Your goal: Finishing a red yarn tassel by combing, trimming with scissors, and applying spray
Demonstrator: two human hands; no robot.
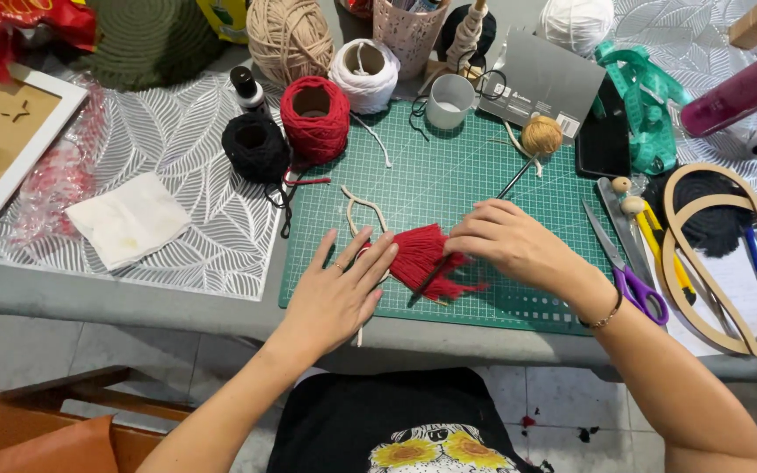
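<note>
Fraying risk: left hand lies flat, fingers apart, pinning the red yarn tassel; right hand closed on a thin dark comb may snag, pulling strands loose.

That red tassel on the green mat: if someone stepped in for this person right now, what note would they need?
Left hand: flat, pressing the red tassel onto the green cutting mat.
Right hand: holds a thin dark tool across the fringe.
Red yarn spool and black yarn spool sit at the mat's far left corner; purple-handled scissors lie to the right.
Done: tassel is tied to a beige cord.
Left: fringe looks uneven.
</note>
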